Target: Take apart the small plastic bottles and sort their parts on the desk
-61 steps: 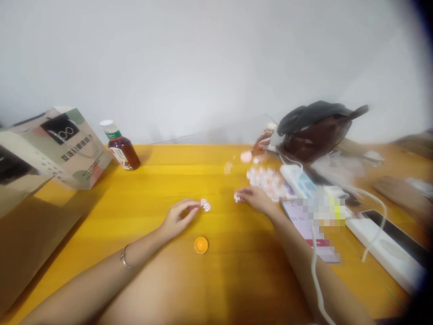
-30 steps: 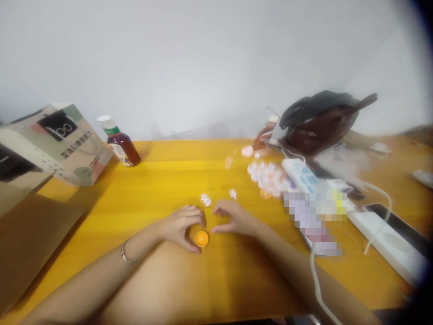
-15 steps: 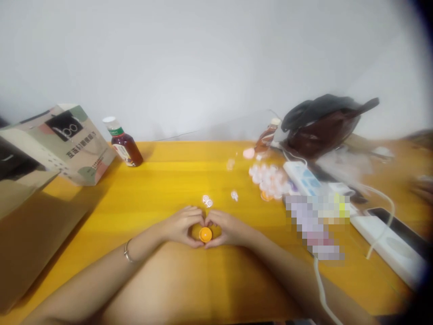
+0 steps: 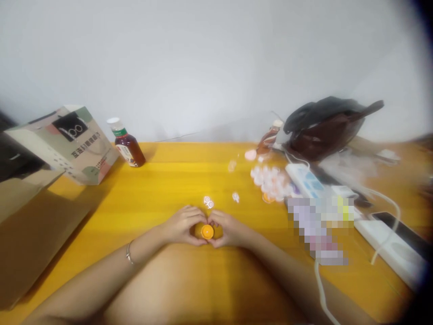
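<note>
Hands closed in — orange cap point(image 4: 207, 231) half-hidden.

Bare white wall point(image 4: 203, 58) behind a glossy yellow wooden table point(image 4: 169, 180)

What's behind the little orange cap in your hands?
Just beyond the orange cap lie two small white flower-shaped bits on the yellow table. The left hand and right hand hide the table beside it.

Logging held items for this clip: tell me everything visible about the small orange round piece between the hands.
The orange piece is small, round and glossy, plastic by its look, with a paler centre like a shallow cap. It sits low at the yellow table, cupped between the left hand and right hand, whose fingertips meet over it. Blur hides finer detail.
</note>
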The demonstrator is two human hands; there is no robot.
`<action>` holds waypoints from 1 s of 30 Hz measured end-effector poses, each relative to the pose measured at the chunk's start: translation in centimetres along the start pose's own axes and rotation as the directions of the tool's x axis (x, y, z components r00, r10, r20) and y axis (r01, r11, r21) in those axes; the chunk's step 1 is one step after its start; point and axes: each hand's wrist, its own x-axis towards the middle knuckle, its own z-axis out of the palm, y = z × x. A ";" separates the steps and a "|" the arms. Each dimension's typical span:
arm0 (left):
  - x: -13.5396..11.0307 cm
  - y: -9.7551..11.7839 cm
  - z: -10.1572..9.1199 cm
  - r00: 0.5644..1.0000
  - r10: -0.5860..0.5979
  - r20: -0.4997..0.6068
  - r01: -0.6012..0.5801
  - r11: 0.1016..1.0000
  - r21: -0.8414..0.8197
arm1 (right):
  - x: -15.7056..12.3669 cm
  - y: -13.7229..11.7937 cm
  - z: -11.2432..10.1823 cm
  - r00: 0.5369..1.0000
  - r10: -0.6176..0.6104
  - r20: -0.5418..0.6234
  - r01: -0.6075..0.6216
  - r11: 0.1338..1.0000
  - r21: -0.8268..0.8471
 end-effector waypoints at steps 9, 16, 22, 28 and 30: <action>0.1 0.3 0.3 0.981 -0.120 -0.151 0.089 0.976 -0.200 | -0.2 0.4 0.5 0.999 0.007 -0.041 -0.010 0.999 -0.053; 0.9 -4.7 -2.1 0.797 -0.391 -0.460 0.380 0.917 -0.122 | -0.2 0.1 0.2 1.000 0.007 -0.013 -0.007 1.000 -0.011; 3.8 -8.9 -1.7 0.809 -0.448 -0.381 0.478 0.878 -0.018 | -0.2 -0.3 -0.1 0.999 0.036 -0.006 -0.036 0.999 -0.028; 4.2 -9.6 -0.7 0.816 -0.445 -0.370 0.491 0.870 0.037 | -0.2 -0.3 -0.2 1.000 0.024 0.009 -0.023 0.999 -0.033; 4.0 -9.5 -0.7 0.820 -0.442 -0.364 0.485 0.874 0.030 | -0.1 -0.2 -0.2 1.000 0.027 0.008 -0.026 0.999 -0.029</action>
